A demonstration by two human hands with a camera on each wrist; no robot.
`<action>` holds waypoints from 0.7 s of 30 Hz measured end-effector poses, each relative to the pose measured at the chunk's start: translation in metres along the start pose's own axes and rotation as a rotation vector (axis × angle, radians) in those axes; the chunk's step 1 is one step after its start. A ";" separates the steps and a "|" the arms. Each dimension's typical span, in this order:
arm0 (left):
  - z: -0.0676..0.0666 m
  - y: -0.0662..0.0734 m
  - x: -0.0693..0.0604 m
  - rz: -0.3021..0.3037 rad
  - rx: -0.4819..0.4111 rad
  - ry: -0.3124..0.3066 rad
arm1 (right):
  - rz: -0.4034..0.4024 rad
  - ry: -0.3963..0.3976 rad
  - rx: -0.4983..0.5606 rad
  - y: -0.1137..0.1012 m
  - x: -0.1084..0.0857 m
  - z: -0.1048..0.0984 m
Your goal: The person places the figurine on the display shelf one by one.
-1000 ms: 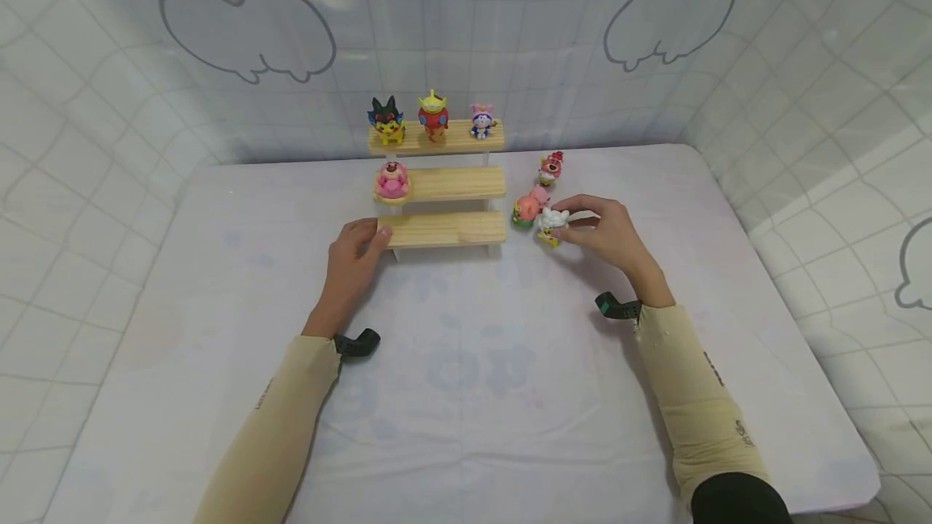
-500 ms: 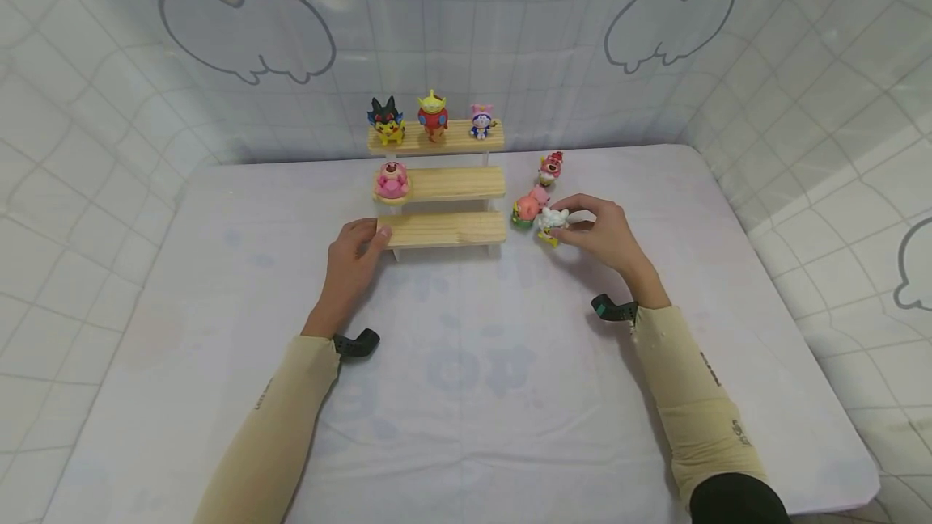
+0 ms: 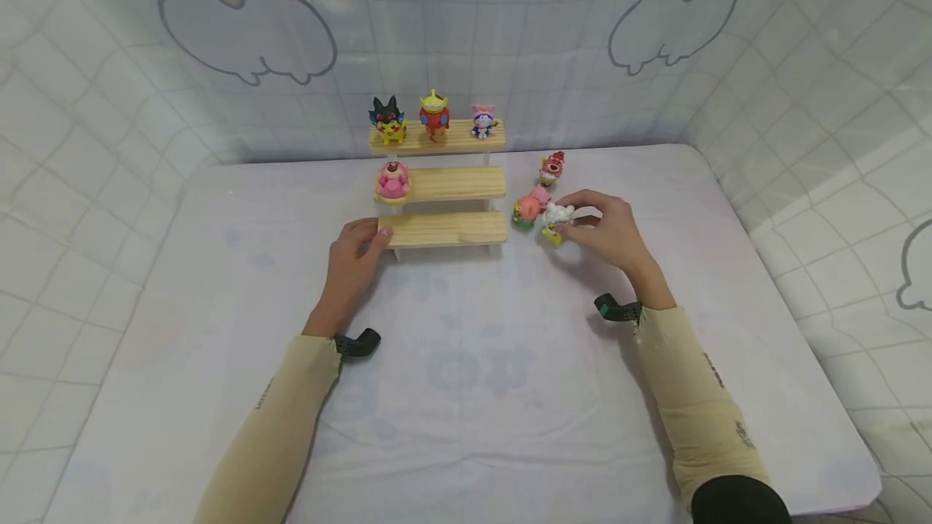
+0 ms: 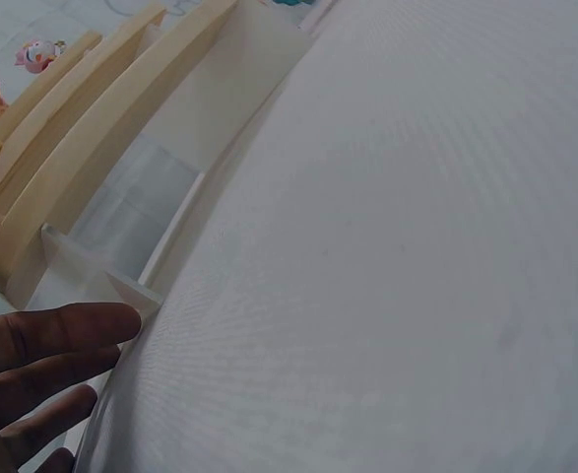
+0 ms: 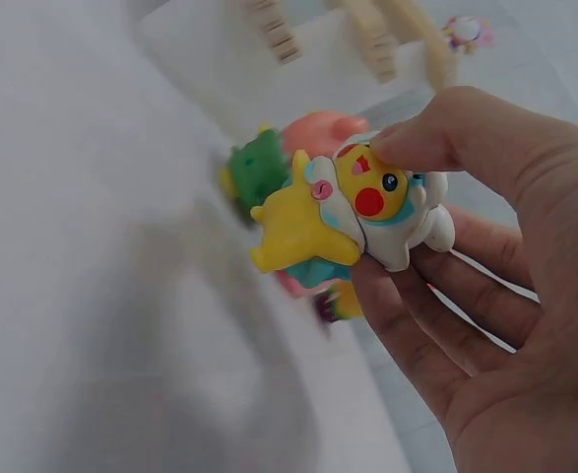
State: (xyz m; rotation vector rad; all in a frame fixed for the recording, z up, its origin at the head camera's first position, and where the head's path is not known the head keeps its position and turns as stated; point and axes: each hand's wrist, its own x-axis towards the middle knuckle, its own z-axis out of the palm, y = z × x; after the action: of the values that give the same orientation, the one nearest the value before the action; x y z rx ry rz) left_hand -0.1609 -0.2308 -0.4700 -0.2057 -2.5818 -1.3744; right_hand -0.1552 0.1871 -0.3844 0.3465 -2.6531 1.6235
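Observation:
My right hand (image 3: 607, 229) pinches a Pikachu figurine (image 5: 313, 219) in a white fluffy costume, thumb on its face and fingers behind its head. In the head view this figurine is just right of a salmon-and-green figurine (image 3: 527, 209). A red-hatted pink bear figurine (image 3: 551, 168) stands behind them. My left hand (image 3: 353, 257) holds the left end of the lowest shelf on a three-step wooden display stand (image 3: 444, 230). Its thumb lies on the wood; in the left wrist view the fingers (image 4: 62, 330) extend beneath, beside the clear support (image 4: 96, 266).
On the top shelf stand a black-eared Pikachu figurine (image 3: 388, 121), a yellow-and-red alien figurine (image 3: 434, 116) and a pink-hooded figurine (image 3: 483, 121). A pink bear figurine (image 3: 393, 181) sits at the left of the middle shelf. A white cloth (image 3: 466, 395) covers the table.
My right hand shifts slightly to the right with the white-costumed Pikachu, which has tilted and moved a little off the salmon-and-green figurine. My left hand stays at the stand.

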 end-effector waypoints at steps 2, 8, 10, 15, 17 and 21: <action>0.000 0.000 0.000 0.003 0.003 -0.002 | -0.019 0.017 -0.012 -0.005 -0.001 -0.003; 0.000 0.002 -0.001 -0.003 0.000 0.005 | -0.050 0.048 -0.040 -0.017 -0.002 -0.008; 0.001 0.002 -0.002 -0.010 -0.003 0.005 | -0.057 0.054 -0.048 -0.021 -0.002 -0.009; 0.002 0.002 -0.003 -0.009 -0.004 -0.006 | -0.079 0.085 -0.054 -0.033 -0.003 -0.010; 0.002 0.002 -0.003 -0.001 -0.004 -0.002 | -0.087 0.106 -0.047 -0.038 -0.003 -0.009; 0.000 0.002 -0.003 0.006 0.006 0.006 | -0.109 0.139 -0.007 -0.049 0.002 -0.005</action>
State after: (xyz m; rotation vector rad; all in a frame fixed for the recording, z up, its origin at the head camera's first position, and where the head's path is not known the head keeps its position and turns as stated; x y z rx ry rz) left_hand -0.1575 -0.2297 -0.4688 -0.2074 -2.5777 -1.3633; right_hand -0.1482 0.1694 -0.3388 0.3567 -2.4925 1.5460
